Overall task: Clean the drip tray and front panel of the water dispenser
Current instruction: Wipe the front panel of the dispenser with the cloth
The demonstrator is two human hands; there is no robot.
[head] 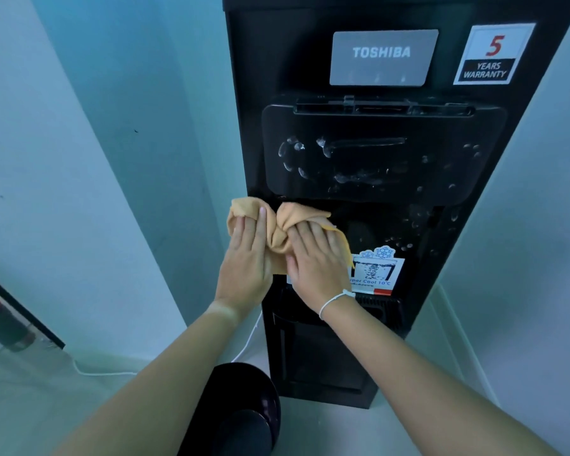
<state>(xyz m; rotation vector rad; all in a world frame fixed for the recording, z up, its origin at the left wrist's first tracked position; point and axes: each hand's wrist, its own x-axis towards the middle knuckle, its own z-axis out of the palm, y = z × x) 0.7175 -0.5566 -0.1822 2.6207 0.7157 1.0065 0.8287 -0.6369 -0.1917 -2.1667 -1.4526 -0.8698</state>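
A tall black water dispenser (369,199) fills the middle of the view. Its front panel (375,159) carries white foam smears and droplets. An orange cloth (278,225) is pressed against the panel's lower left part. My left hand (244,258) lies flat on the cloth's left end. My right hand (316,261), with a white band on the wrist, presses the cloth's right end. The cloth bunches between both hands. The drip tray (380,306) shows as a dark grille below my right wrist, partly hidden by the arm.
Pale walls close in on both sides of the dispenser. A white cable (89,370) runs along the floor at the left. A dark round object (241,409) sits on the floor in front of the dispenser. A dark-edged item (14,317) stands at the far left.
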